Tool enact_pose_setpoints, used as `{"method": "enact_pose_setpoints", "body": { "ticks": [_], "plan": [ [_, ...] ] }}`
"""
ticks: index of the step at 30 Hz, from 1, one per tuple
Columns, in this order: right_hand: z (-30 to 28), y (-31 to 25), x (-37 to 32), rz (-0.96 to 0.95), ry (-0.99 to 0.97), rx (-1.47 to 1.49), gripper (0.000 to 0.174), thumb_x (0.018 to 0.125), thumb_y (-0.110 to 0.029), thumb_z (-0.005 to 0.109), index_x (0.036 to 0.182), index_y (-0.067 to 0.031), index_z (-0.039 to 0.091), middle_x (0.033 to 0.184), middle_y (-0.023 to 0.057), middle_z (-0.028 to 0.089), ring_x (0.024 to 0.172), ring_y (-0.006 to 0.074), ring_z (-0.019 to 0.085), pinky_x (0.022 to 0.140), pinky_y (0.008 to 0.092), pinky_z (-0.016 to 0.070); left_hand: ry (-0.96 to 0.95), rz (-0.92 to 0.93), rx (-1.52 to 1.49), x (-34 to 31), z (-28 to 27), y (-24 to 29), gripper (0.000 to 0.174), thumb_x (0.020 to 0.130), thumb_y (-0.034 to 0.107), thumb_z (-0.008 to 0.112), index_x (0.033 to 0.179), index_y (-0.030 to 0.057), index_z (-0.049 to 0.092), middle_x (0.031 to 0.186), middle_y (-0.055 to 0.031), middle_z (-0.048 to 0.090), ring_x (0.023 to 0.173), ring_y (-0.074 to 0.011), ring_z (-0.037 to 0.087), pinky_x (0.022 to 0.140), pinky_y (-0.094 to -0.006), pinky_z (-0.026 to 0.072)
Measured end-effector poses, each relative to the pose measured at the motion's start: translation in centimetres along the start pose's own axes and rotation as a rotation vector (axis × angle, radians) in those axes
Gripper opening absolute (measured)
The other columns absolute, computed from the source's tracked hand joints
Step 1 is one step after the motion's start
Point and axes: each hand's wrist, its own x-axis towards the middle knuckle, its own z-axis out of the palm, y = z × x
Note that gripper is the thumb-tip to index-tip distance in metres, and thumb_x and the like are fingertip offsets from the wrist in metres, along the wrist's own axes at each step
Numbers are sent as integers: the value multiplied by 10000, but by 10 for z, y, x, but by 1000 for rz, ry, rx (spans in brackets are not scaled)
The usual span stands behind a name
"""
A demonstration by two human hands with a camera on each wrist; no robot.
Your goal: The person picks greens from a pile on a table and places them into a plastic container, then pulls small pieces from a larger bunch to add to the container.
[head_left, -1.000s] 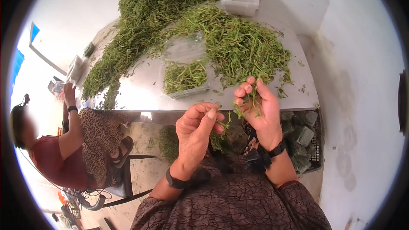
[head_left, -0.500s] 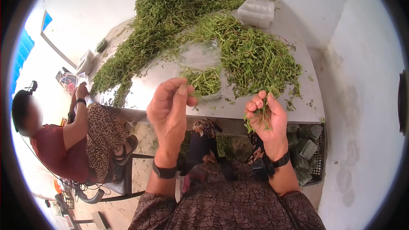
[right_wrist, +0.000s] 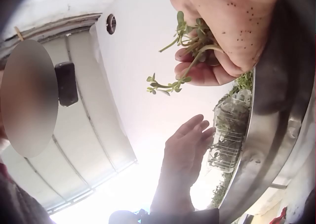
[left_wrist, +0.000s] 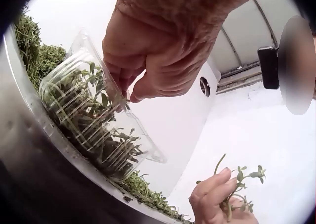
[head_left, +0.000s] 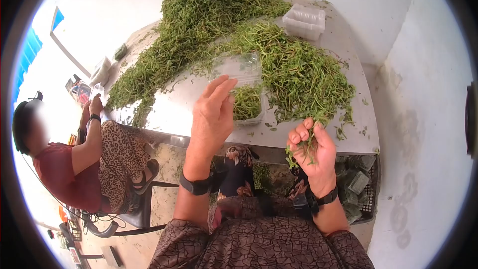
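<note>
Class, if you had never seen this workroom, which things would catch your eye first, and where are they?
Probably the towering heap of leafy green stems at the back of the shiny metal table. Nearer, a clear plastic box of greens, with the left hand at it. Then the right hand, holding small green sprigs near the table's front edge.

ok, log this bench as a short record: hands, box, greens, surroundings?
left hand: at the open box, fingers loosely extended
right hand: holds leafy sprigs
open box: clear plastic, greens inside, on table
loose greens: heaped beside and beyond the open box
spare containers: clear, far side of table
second person: seated, left
crate: below table, right, holds filled packs
</note>
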Motion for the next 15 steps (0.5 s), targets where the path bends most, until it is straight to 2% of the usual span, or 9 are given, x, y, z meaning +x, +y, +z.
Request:
{"method": "enact_pose_setpoints", "body": {
  "ticks": [3, 5, 10, 12, 15],
  "plan": [
    [0, 1, 0, -4, -5, -16, 200, 1022, -249, 498, 1001, -55, 542, 831, 53, 555, 857, 236, 561, 751, 372, 500, 55, 25, -1, -1, -9, -2, 277, 886, -76, 565, 1133, -15, 674, 1170, -169, 674, 918, -225, 694, 742, -311, 558],
    [0, 1, 0, -2, -4, -17, 200, 1021, -249, 499, 1003, -55, 541, 831, 54, 555, 858, 236, 562, 750, 371, 502, 69, 25, 5, -4, -14, 0, 225, 866, -40, 582, 1074, -22, 667, 1110, -202, 673, 934, -359, 671, 777, -381, 543],
    [-3, 2, 1, 6, -33, -34, 199, 1016, -250, 507, 1006, -54, 538, 832, 58, 557, 866, 243, 570, 762, 377, 518, -41, 115, 57, -10, -11, -7, 196, 861, 0, 616, 1046, -13, 678, 1086, -178, 689, 989, -351, 648, 842, -412, 515],
    [-6, 3, 1, -3, -64, 36, 238, 1032, -216, 469, 997, -23, 604, 854, 106, 603, 894, 304, 619, 760, 434, 582, -83, 152, 69, -10, -8, -6, 192, 858, 16, 628, 1041, -12, 679, 1084, -171, 692, 1009, -352, 637, 872, -424, 501],
    [-5, 3, 1, -2, -73, 21, 235, 1025, -222, 487, 993, -21, 605, 848, 105, 606, 894, 306, 625, 753, 438, 584, -150, 233, 233, -9, -4, -1, 209, 904, 123, 602, 1051, -12, 664, 1090, -160, 692, 1067, -343, 600, 963, -452, 436]
  ]
}}
